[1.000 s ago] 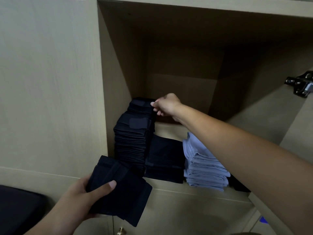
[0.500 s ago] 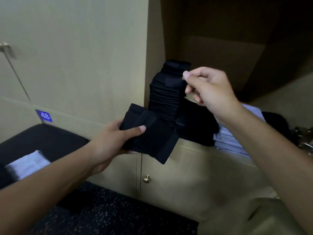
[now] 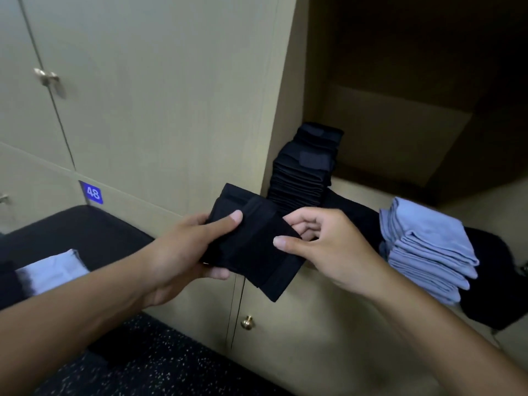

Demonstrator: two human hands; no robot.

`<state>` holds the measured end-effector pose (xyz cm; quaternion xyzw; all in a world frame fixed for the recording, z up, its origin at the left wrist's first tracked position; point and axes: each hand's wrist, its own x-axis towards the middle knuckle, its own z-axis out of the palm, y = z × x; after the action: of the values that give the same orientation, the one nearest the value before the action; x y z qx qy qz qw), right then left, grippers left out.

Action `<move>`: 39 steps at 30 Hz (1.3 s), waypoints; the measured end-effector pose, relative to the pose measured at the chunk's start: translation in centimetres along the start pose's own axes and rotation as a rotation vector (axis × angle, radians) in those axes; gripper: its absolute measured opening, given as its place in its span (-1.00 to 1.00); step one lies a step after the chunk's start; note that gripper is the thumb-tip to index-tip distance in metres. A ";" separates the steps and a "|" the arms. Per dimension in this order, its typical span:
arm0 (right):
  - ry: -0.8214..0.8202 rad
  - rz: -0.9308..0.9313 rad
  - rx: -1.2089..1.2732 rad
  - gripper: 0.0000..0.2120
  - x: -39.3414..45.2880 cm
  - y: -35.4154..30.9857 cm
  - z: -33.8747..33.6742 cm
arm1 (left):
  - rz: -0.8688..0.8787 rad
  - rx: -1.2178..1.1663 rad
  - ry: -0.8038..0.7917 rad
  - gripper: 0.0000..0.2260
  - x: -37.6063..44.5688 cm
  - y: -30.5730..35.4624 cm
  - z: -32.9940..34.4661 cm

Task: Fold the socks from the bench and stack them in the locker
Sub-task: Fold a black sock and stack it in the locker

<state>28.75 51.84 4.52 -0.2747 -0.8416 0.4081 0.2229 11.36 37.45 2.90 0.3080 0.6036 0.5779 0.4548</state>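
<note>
A folded black sock (image 3: 254, 252) is held in front of the open locker (image 3: 400, 132). My left hand (image 3: 185, 252) grips its left side, thumb on top. My right hand (image 3: 323, 247) pinches its right edge between thumb and fingers. Inside the locker a tall stack of folded black socks (image 3: 303, 170) stands at the left. A lower black pile (image 3: 360, 212) lies beside it, partly hidden by my right hand. A stack of light blue socks (image 3: 428, 247) sits further right.
A black bench (image 3: 80, 232) at the lower left carries a white-and-black sock (image 3: 48, 271). Closed locker doors (image 3: 143, 95) with brass knobs fill the left; one is labelled 48 (image 3: 93, 192). A dark item (image 3: 491, 287) lies right of the blue stack. Speckled dark floor below.
My right hand left the top of the tall black stack and came down to the sock in my left hand, now pinching its edge. The view swung left and down.
</note>
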 end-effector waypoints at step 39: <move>-0.046 -0.246 -0.186 -0.58 -1.3 -1.5 3.0 | -0.063 -0.090 -0.046 -0.65 -1.7 -1.4 -2.3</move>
<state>27.53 48.51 3.87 -0.1795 -0.9081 0.3039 0.2256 10.20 34.79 1.70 0.2816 0.5758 0.5826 0.4998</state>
